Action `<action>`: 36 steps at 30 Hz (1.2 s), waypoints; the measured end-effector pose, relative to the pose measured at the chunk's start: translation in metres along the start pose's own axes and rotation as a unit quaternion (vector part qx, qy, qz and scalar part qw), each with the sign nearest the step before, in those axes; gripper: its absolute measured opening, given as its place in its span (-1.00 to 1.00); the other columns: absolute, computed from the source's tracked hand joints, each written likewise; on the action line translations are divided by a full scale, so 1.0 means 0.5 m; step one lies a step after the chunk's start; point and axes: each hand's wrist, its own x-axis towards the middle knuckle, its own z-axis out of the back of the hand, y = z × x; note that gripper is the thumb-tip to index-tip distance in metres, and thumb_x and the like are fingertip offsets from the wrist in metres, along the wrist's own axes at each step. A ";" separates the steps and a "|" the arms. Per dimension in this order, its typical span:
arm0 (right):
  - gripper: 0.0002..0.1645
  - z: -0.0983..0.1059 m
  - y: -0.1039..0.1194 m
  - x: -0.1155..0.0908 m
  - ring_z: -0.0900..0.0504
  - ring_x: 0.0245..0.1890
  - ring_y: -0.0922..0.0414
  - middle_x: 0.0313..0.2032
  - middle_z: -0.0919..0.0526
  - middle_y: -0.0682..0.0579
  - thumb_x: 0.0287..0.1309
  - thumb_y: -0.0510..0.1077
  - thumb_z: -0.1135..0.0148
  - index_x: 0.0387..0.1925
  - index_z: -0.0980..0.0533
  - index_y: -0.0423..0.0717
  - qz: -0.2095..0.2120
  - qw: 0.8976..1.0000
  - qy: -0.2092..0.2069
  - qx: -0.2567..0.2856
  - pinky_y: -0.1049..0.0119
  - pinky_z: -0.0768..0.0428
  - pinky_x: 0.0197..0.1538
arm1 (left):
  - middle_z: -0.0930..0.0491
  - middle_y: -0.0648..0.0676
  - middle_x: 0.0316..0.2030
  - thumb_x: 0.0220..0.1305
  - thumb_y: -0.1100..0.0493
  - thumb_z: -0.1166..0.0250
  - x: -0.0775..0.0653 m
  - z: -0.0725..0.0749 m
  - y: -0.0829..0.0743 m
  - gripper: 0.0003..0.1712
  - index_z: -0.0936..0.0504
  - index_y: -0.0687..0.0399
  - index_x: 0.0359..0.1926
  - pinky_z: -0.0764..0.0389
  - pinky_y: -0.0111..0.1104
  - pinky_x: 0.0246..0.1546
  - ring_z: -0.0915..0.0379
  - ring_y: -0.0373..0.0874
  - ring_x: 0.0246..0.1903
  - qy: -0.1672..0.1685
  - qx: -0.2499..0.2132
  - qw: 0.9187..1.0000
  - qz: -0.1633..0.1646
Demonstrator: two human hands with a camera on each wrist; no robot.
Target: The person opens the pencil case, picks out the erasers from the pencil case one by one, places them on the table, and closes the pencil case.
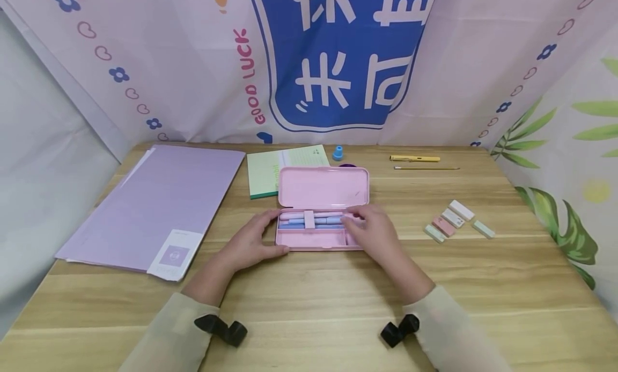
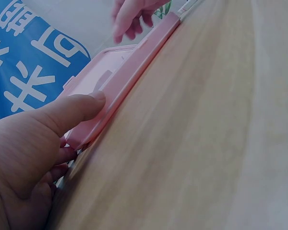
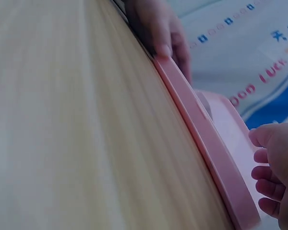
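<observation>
A pink pencil case point(image 1: 309, 248) lies on the table with its lid point(image 1: 323, 187) raised toward the back. Several blue and pink pens point(image 1: 329, 220) sit side by side in its rear compartment, under a pink strap point(image 1: 309, 219). My left hand point(image 1: 247, 244) grips the case's left end, thumb on the front edge and fingers round the side, as the left wrist view also shows. Over the right end hovers my right hand point(image 1: 375, 233), fingers loosely bent close above the pen ends. In the right wrist view, nothing shows between those fingers point(image 3: 270, 188).
A purple folder point(image 1: 169, 205) lies at the left. Behind the case are a green notebook point(image 1: 263, 173) and a small blue object point(image 1: 338, 153). On the right lie a yellow pen point(image 1: 415, 158), a pencil point(image 1: 425, 168) and several erasers point(image 1: 444, 226).
</observation>
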 end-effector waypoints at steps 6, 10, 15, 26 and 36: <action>-0.59 -0.050 0.049 0.007 -0.62 0.02 -0.01 -0.11 -0.73 -0.04 0.13 0.06 -0.37 -0.06 -0.68 -0.08 0.033 0.999 0.023 -0.006 0.06 -0.52 0.17 | -0.18 0.23 0.45 0.05 -0.12 -0.48 -0.001 0.001 -0.001 0.04 -0.19 0.03 0.47 -0.17 0.09 0.44 -0.06 0.17 0.46 0.000 -0.003 1.000 0.000; -0.51 -0.075 0.068 0.014 -0.61 0.05 0.00 -0.07 -0.72 -0.03 0.10 0.13 -0.40 -0.03 -0.66 -0.07 0.029 0.998 0.049 -0.020 0.07 -0.52 0.19 | -0.20 0.23 0.44 0.05 -0.12 -0.49 0.000 0.001 -0.003 0.04 -0.20 0.03 0.47 -0.17 0.08 0.44 -0.08 0.18 0.45 -0.001 -0.005 1.000 -0.001; -0.40 -0.096 0.082 0.020 -0.60 0.03 -0.01 -0.06 -0.70 -0.04 0.07 0.21 -0.40 0.02 -0.62 -0.10 0.007 0.997 0.066 -0.048 0.08 -0.54 0.15 | -0.22 0.22 0.43 0.04 -0.11 -0.49 0.000 0.001 -0.004 0.03 -0.21 0.03 0.47 -0.18 0.08 0.43 -0.10 0.16 0.45 -0.002 -0.005 1.000 -0.002; -0.49 -0.103 0.096 0.025 -0.61 0.00 0.00 -0.10 -0.70 -0.05 0.07 0.11 -0.37 -0.04 -0.64 -0.13 -0.036 0.997 0.054 -0.039 0.10 -0.55 0.13 | -0.22 0.22 0.43 0.04 -0.13 -0.49 -0.001 0.000 -0.001 0.04 -0.21 0.03 0.46 -0.19 0.08 0.43 -0.11 0.17 0.44 -0.003 -0.002 1.000 0.000; -0.65 -0.090 0.088 0.026 -0.60 -0.24 0.10 -0.24 -0.71 -0.02 0.11 -0.07 -0.36 -0.07 -0.68 -0.12 -0.045 0.998 0.037 0.009 0.18 -0.60 -0.07 | -0.22 0.23 0.43 0.05 -0.13 -0.49 -0.001 0.001 -0.002 0.04 -0.20 0.03 0.46 -0.20 0.09 0.42 -0.11 0.17 0.44 -0.003 -0.001 1.000 0.001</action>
